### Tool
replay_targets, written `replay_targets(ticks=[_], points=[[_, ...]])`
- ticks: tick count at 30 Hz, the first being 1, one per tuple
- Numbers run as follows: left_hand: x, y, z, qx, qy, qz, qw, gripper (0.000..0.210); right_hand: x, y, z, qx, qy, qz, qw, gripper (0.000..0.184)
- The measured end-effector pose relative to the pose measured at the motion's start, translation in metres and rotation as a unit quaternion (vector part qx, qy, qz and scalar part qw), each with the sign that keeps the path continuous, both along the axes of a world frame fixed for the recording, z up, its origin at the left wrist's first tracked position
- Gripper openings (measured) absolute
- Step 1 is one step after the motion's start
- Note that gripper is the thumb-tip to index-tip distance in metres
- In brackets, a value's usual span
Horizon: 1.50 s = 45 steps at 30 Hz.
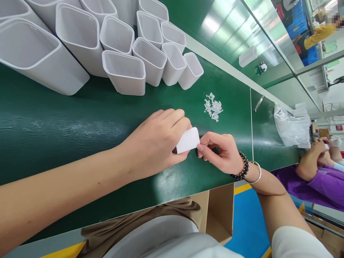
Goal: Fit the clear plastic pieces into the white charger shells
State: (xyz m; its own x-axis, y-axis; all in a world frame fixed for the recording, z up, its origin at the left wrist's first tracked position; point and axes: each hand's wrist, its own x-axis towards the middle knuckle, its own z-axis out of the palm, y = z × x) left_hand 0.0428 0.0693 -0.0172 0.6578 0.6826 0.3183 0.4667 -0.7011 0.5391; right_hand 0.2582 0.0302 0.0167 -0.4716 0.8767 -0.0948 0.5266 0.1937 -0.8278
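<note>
My left hand [169, 134] is wrapped round a small white plastic housing [188, 140] with rounded corners, held just over the green table. A dark patch shows at the housing's lower left edge. My right hand [219, 150] has thumb and forefinger pinched together at the housing's right corner. Whatever lies between those fingertips, if anything, is too small or hidden to tell. Beyond both hands, a scattered heap of tiny clear plastic pieces [213, 107] lies on the table.
Several white tapered containers, one nearest me [125, 73], stand open-topped at the upper left. A slim metal tool [259, 103] lies near the table's back rail [223, 68]. Farther right are a clear plastic bag [291, 125] and a co-worker in a purple sleeve [319, 186]. A cardboard box [220, 215] stands below the table edge.
</note>
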Motion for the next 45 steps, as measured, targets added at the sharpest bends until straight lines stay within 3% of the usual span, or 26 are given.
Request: replay_targets(ticks=[9, 12, 16, 23, 28, 36, 45], points=[[0.001, 0.001, -0.002, 0.000, -0.002, 0.000, 1.000, 0.016, 0.005, 0.005, 0.004, -0.070, 0.021, 0.005, 0.997, 0.015], [0.001, 0.001, -0.002, -0.003, -0.005, 0.001, 1.000, 0.016, 0.005, 0.003, 0.001, -0.033, 0.024, -0.010, 0.999, 0.007], [0.002, 0.000, -0.002, -0.003, -0.013, 0.001, 1.000, 0.016, 0.004, 0.000, -0.004, 0.025, 0.045, -0.013, 0.999, 0.016], [0.000, 0.000, -0.001, 0.005, -0.014, 0.003, 1.000, 0.012, 0.000, -0.002, -0.005, 0.046, 0.030, 0.004, 0.998, 0.015], [0.001, 0.000, -0.002, 0.011, -0.010, 0.005, 1.000, 0.011, 0.000, 0.001, -0.004, 0.022, 0.042, 0.000, 0.999, 0.014], [0.001, 0.000, -0.001, 0.013, -0.012, 0.000, 1.000, 0.013, 0.010, 0.010, -0.004, -0.080, 0.110, 0.031, 0.990, 0.014], [0.001, 0.000, -0.002, 0.004, -0.013, 0.002, 1.000, 0.012, 0.009, 0.004, -0.003, -0.036, 0.085, 0.027, 0.995, 0.016]])
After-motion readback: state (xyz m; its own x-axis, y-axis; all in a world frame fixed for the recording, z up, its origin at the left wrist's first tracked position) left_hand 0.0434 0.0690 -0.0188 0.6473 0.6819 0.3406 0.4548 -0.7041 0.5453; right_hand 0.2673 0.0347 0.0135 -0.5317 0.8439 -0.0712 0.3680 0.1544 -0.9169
